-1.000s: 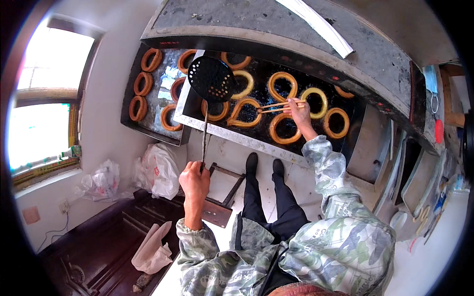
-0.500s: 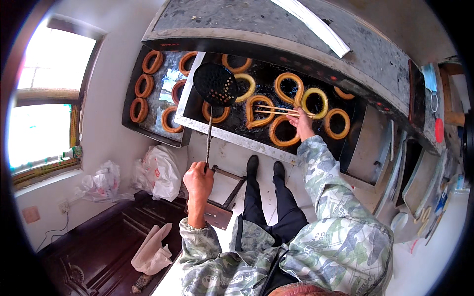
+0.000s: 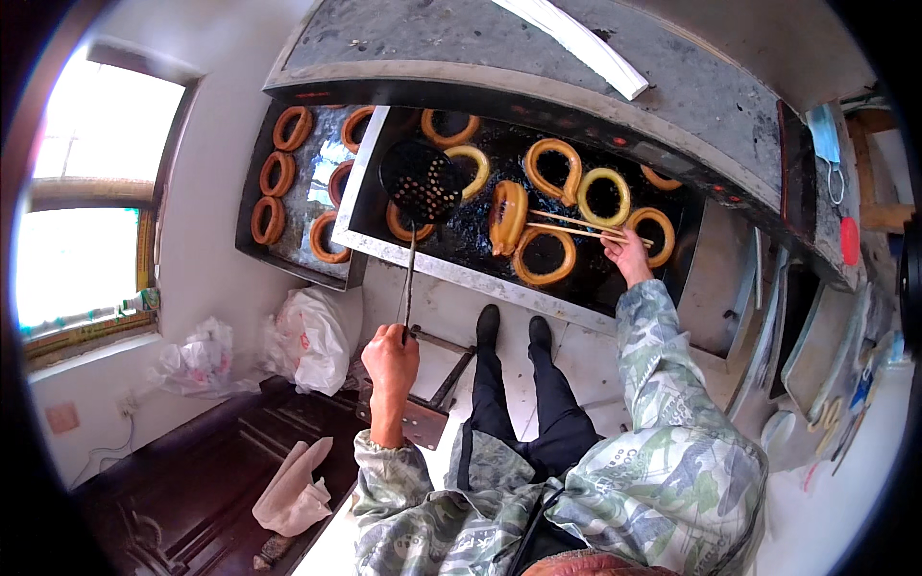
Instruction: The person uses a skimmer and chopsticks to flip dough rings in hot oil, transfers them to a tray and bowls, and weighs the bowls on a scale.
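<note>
My left hand (image 3: 391, 365) is closed round the long handle of a black perforated skimmer (image 3: 420, 182), whose bowl hangs over the left part of an oil fryer (image 3: 480, 279). Long wooden chopsticks (image 3: 581, 227) are gripped in my right hand (image 3: 628, 255) above the fryer's near right side. Their tips touch a golden fried dough ring (image 3: 508, 219) that stands tilted on its side in the oil. Around it float several other rings, among them a paler yellow one (image 3: 604, 197) and a golden one (image 3: 544, 256) nearest the front rim. The skimmer partly covers one ring.
Left of the fryer, a metal tray (image 3: 305, 197) holds several browned rings. A grey counter (image 3: 423, 38) runs along the far side, with a white folded strip (image 3: 586, 43) on it. Plastic bags (image 3: 312, 341) lie at lower left beside a dark wooden surface (image 3: 192, 490).
The ring at the chopstick tips has tipped from lying flat onto its side. My right hand has moved right and slightly nearer with the chopsticks. The skimmer stays over the fryer's left part.
</note>
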The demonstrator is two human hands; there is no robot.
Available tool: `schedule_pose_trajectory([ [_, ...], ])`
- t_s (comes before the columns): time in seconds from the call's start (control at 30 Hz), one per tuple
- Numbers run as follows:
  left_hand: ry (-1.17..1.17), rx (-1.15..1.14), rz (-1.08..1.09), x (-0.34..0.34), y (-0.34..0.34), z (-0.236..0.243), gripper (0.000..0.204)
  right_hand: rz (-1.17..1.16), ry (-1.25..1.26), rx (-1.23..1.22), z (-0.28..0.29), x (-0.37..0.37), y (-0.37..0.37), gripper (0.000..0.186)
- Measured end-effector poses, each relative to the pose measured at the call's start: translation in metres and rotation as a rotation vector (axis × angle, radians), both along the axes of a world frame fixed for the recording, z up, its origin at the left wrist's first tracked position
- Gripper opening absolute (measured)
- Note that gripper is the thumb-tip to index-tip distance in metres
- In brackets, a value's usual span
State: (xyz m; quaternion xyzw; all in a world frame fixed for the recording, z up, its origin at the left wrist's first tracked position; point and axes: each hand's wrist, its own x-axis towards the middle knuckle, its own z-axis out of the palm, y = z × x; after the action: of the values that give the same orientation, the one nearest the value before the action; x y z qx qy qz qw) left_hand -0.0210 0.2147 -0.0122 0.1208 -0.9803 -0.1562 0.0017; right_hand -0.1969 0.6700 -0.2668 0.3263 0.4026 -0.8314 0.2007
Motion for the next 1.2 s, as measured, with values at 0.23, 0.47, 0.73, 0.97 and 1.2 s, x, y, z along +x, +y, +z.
schedule_pose_trajectory([
  [0.23,-0.027,0.003,-0.045,-0.002,0.009,0.006,0.009,0.022,0.185,0.432,0.079,0.001,-0.018,0.03],
  [0.47,0.001,0.042,-0.024,-0.001,0.005,0.021,0.01,0.113,0.368,0.746,0.167,0.004,-0.064,0.034],
  [0.73,0.072,0.057,-0.016,-0.003,-0.01,0.03,0.011,0.102,0.518,0.612,0.133,-0.003,-0.117,0.032],
  [0.97,0.039,0.03,0.029,0.002,-0.033,0.038,0.013,0.143,0.506,0.723,0.151,-0.013,-0.137,0.032],
  [1.2,0.094,0.038,0.026,-0.01,-0.042,0.035,0.012,0.042,0.524,0.508,0.127,-0.075,-0.217,0.033],
])
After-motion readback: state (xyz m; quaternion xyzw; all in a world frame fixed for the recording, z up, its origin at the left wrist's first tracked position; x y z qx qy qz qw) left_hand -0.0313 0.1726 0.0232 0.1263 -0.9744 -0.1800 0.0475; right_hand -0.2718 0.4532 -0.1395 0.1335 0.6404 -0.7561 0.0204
